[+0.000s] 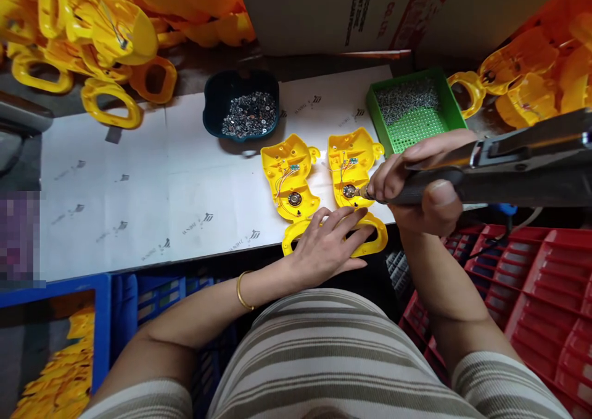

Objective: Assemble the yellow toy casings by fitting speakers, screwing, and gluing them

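Observation:
My right hand (425,185) is wrapped round a dark power screwdriver (518,166). Its tip meets the round speaker-like part (349,191) in the right yellow plastic shell half (351,151). Beside it on the left lies a matching yellow shell half (284,160), with a small green circuit board (295,168), thin wires and another round part (295,199). My left hand (326,246) lies with fingers spread across the loop handles of both shells, at the table's near edge. The screw under the tip is too small to make out.
A dark bowl of small metal parts (217,117) and a green basket of screws (379,120) stand on the white-covered table (129,203). Yellow shells (124,34) pile up behind, near a cardboard box (314,12). Below are blue (102,333) and red crates (531,283).

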`<state>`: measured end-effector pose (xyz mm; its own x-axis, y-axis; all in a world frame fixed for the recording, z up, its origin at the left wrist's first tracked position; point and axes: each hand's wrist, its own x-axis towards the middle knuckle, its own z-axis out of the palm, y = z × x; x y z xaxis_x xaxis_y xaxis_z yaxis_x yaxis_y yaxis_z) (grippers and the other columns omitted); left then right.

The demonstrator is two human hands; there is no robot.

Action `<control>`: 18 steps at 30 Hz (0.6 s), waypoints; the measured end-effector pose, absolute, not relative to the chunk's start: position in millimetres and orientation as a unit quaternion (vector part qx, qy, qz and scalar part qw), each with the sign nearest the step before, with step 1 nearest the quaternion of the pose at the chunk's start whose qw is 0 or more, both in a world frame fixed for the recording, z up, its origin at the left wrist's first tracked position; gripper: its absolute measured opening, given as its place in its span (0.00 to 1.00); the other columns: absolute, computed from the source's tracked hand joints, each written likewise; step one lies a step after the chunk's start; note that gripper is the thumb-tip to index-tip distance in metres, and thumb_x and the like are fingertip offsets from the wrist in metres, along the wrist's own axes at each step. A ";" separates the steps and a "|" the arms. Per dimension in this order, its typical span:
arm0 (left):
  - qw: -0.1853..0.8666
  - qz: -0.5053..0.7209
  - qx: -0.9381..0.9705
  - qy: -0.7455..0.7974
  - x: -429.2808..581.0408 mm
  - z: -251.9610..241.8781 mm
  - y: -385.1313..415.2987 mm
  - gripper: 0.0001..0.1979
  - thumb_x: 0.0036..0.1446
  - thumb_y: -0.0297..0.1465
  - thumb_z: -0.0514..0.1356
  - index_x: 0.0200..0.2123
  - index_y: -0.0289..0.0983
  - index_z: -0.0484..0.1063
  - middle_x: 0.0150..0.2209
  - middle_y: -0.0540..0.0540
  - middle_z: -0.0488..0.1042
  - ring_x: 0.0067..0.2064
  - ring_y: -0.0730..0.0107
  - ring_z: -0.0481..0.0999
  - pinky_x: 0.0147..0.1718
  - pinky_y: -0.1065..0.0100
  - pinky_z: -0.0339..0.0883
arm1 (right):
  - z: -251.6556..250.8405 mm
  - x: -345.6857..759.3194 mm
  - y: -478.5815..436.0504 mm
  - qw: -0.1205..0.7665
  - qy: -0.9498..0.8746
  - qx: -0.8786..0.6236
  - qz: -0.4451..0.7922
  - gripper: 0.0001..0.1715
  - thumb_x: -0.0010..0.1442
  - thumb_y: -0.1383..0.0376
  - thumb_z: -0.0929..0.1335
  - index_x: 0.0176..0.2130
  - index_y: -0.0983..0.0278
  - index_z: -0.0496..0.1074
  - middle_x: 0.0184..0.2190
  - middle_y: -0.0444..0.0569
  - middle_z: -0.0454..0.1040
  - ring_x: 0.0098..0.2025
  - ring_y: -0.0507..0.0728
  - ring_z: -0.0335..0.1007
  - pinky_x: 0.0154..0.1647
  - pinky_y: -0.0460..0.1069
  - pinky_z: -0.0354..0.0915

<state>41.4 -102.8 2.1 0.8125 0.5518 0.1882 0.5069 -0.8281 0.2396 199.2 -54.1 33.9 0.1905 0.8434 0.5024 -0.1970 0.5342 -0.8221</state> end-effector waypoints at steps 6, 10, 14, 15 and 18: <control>0.097 0.076 0.951 0.285 44.1 0.2 -101.2 0.32 0.57 0.49 0.61 0.60 0.40 0.64 0.63 0.41 0.64 0.62 0.53 0.60 0.56 0.52 0.54 | 24.1 193.4 -47.3 0.708 -0.526 -0.286 0.375 0.13 0.55 0.51 0.69 0.39 0.53 0.70 0.15 0.37 0.61 0.14 0.53 0.59 0.13 0.50 0.58; 0.099 0.070 0.953 0.276 44.7 -2.6 -100.1 0.34 0.57 0.50 0.61 0.62 0.40 0.62 0.64 0.41 0.64 0.62 0.53 0.60 0.56 0.52 0.53 | 22.2 191.8 -47.5 0.702 -0.511 -0.281 0.409 0.11 0.55 0.55 0.70 0.39 0.55 0.70 0.16 0.37 0.61 0.15 0.52 0.59 0.14 0.49 0.58; 0.103 0.058 0.956 0.268 45.4 -4.2 -99.0 0.34 0.58 0.47 0.62 0.62 0.37 0.62 0.62 0.40 0.65 0.60 0.52 0.62 0.55 0.52 0.53 | 22.0 192.0 -47.4 0.676 -0.534 -0.290 0.416 0.12 0.55 0.52 0.70 0.38 0.53 0.68 0.16 0.37 0.60 0.15 0.53 0.59 0.15 0.50 0.58; 0.104 0.056 0.956 0.267 45.6 -4.7 -99.0 0.33 0.58 0.46 0.62 0.61 0.36 0.62 0.62 0.39 0.66 0.60 0.52 0.62 0.55 0.52 0.53 | 21.5 192.3 -46.9 0.668 -0.542 -0.293 0.417 0.12 0.55 0.52 0.69 0.38 0.52 0.67 0.17 0.37 0.61 0.15 0.54 0.60 0.15 0.51 0.58; 0.110 0.061 0.956 0.265 46.7 -6.5 -99.3 0.30 0.59 0.43 0.62 0.60 0.35 0.63 0.61 0.39 0.67 0.58 0.53 0.64 0.53 0.54 0.54 | 16.7 194.3 -44.3 0.651 -0.561 -0.299 0.415 0.14 0.55 0.50 0.69 0.39 0.51 0.67 0.18 0.38 0.62 0.15 0.54 0.59 0.15 0.52 0.58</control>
